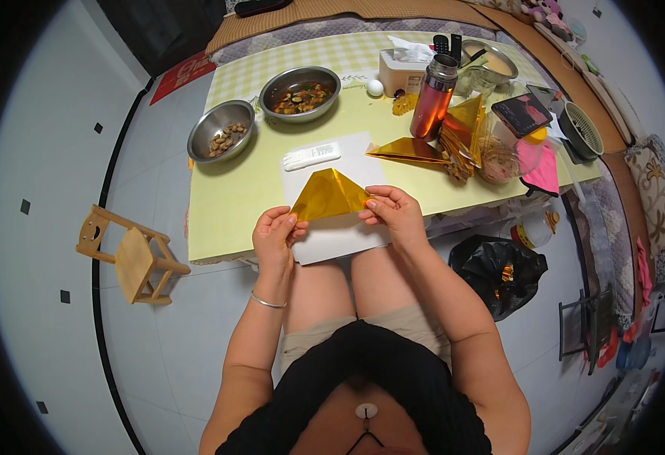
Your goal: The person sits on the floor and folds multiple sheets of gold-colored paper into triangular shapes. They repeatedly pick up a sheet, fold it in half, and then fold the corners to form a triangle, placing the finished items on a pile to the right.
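Note:
A sheet of shiny gold foil paper [331,194], folded into a shape with sloping sides, is held between my two hands just over the table's near edge. My left hand [274,231] pinches its lower left corner between thumb and fingers. At the lower right corner, my right hand [394,216] grips it the same way. Beneath the foil lies a white sheet of paper [319,246], with a flat white plastic piece [312,156] on its far part. More folded gold foil [410,151] rests to the right, beside a fanned stack of gold pieces [460,154].
Two steel bowls of food, one with peanuts [228,139] and one with soup [300,95], stand at the far left. An orange-red thermos [434,98], a tissue box [401,73] and a phone [522,115] crowd the right. A wooden chair [135,258] and black bag [497,274] are on the floor.

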Demonstrator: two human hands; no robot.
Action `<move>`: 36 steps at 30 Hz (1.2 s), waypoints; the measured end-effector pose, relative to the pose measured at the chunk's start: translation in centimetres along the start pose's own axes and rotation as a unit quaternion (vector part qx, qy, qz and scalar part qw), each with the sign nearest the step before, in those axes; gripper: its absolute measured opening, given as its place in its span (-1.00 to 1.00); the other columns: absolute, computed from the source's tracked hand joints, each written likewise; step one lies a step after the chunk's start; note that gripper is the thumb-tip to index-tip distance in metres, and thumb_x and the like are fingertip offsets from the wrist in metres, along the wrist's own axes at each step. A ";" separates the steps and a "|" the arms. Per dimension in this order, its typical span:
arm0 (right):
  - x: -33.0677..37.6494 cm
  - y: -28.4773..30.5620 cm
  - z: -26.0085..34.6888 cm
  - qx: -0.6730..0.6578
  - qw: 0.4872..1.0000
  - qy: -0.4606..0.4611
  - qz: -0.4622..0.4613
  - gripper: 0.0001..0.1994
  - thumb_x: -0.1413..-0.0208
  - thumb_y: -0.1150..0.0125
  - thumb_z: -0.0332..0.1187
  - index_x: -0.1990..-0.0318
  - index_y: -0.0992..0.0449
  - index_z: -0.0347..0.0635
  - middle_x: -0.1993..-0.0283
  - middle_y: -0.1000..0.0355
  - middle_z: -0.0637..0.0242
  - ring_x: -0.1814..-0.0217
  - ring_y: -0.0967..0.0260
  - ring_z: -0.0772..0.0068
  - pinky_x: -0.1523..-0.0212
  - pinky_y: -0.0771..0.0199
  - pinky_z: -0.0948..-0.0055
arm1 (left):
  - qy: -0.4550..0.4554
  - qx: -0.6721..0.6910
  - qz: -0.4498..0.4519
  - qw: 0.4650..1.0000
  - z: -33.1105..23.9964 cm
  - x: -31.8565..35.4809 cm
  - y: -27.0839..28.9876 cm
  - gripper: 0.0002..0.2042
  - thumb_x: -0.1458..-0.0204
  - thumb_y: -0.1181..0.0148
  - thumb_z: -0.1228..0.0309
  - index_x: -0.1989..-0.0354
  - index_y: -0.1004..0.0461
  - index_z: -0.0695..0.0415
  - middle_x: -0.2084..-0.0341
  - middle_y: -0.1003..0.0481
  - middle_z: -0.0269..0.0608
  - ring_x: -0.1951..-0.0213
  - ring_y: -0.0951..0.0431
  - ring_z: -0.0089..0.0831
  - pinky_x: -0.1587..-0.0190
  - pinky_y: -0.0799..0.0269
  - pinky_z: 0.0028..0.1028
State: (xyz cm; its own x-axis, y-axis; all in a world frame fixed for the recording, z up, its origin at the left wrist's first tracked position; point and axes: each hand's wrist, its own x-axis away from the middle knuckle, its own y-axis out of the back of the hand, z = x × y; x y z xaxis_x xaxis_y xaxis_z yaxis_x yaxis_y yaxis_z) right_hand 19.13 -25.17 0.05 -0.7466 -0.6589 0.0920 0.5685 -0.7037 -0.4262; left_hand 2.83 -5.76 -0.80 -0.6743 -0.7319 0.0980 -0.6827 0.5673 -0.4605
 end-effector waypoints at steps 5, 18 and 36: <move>0.0 -0.2 0.9 -0.058 0.997 -0.044 -0.012 -0.76 -0.32 -0.18 -0.46 -0.06 -0.51 -0.39 0.11 -0.58 0.11 0.23 -0.64 0.30 0.24 -0.68 0.54 | -0.007 -0.015 -0.006 1.000 -0.3 0.2 0.0 -0.81 -0.17 -0.19 0.66 0.06 -0.42 0.30 0.37 -0.62 -0.09 0.41 -0.68 -0.40 0.37 -0.64 -0.58; 0.6 -1.0 0.5 -0.028 0.999 0.019 -0.037 -0.84 -0.26 -0.20 -0.55 0.03 -0.45 -0.32 0.17 -0.56 0.19 0.28 -0.63 0.39 0.30 -0.63 0.58 | -0.021 -0.030 -0.007 0.999 -0.3 0.5 -0.2 -0.83 -0.18 -0.19 0.65 0.08 -0.43 0.30 0.38 -0.61 -0.12 0.41 -0.67 -0.42 0.36 -0.61 -0.59; 0.3 -0.9 -0.4 -0.003 0.994 0.095 -0.046 -0.92 -0.29 -0.17 -0.56 0.11 -0.46 -0.33 0.26 -0.54 0.24 0.29 -0.62 0.40 0.29 -0.64 0.57 | 0.002 -0.038 -0.025 0.999 -0.1 0.3 -0.1 -0.84 -0.16 -0.21 0.65 0.11 -0.45 0.28 0.41 -0.61 -0.13 0.43 -0.66 -0.44 0.40 -0.59 -0.58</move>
State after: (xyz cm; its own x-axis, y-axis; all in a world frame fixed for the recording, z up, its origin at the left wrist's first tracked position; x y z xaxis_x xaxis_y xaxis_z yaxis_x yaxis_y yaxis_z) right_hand 18.26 -24.59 0.15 -0.8477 -0.5290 -0.0407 0.4930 -0.7571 -0.4286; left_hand 2.66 -5.98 -0.64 -0.6396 -0.7590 0.1220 -0.7349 0.5572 -0.3865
